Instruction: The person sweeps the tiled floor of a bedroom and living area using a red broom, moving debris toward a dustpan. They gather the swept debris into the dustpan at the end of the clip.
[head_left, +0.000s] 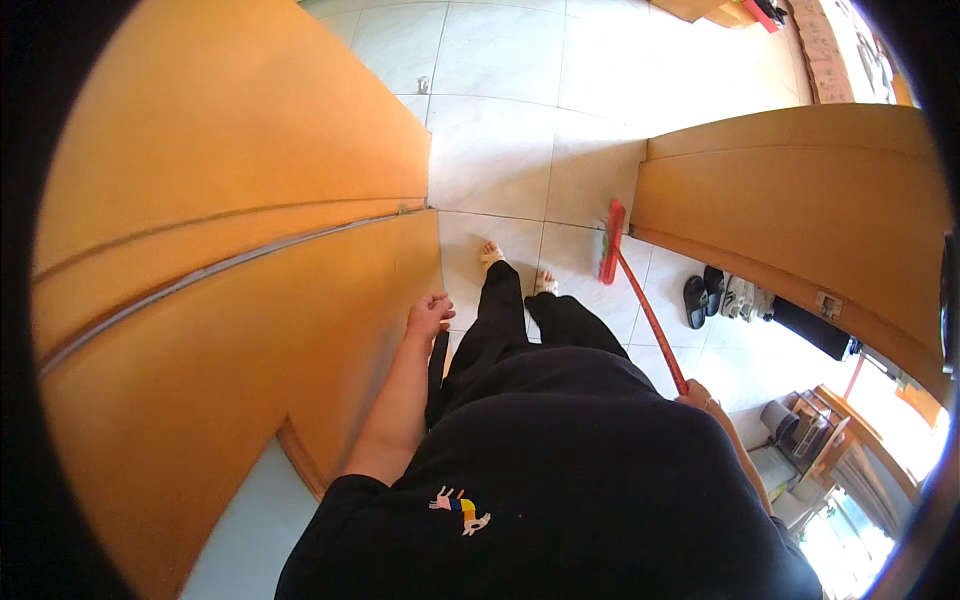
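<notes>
My right hand (696, 394) is closed around the upper end of a red broom handle (652, 322). The red broom head (613, 240) is at floor level, ahead and to the right of my feet, with its bristles on the left side. Beside the orange-brown wooden door panel on the left, my left hand (430, 313) hangs with its fingers loosely curled, and I see nothing gripped in it. A black strap-like strip (436, 375) runs just below that hand, along my side.
Wooden panels rise on the left (225, 150) and the right (780, 180), with pale floor tiles (495, 157) between them. Black slides (695, 301) and white shoes (736, 296) sit by the right panel. A small object (423, 84) lies on the tiles farther ahead.
</notes>
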